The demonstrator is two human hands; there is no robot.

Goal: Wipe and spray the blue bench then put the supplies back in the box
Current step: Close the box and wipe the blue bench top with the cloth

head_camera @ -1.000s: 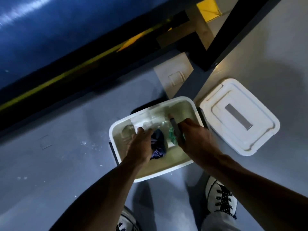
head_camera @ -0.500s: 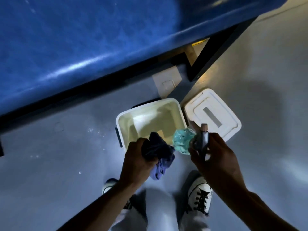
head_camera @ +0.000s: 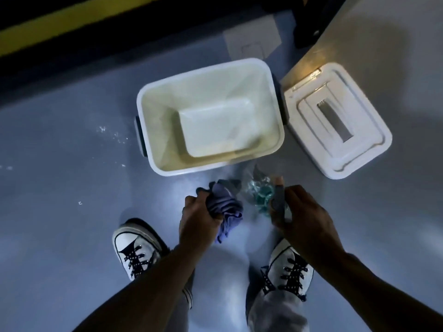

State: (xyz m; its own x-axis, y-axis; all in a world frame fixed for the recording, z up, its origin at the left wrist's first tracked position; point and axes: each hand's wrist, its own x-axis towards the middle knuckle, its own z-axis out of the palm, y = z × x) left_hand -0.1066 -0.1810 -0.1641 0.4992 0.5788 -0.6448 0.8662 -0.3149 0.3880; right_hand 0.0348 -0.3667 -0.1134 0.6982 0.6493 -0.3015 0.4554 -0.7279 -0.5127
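Both fists raised | left hand [head_camera: 200,218] grips cloth [head_camera: 226,207] | right hand [head_camera: 304,218] clutches spray bottle [head_camera: 262,197]

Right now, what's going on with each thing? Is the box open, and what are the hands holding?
box: open, upright on the floor, nothing in it.
lid: off, lying flat on the floor to the right of the box.
cloth: bunched up, gripped in the left hand.
spray bottle: blurred, held by the right hand, out of the box.
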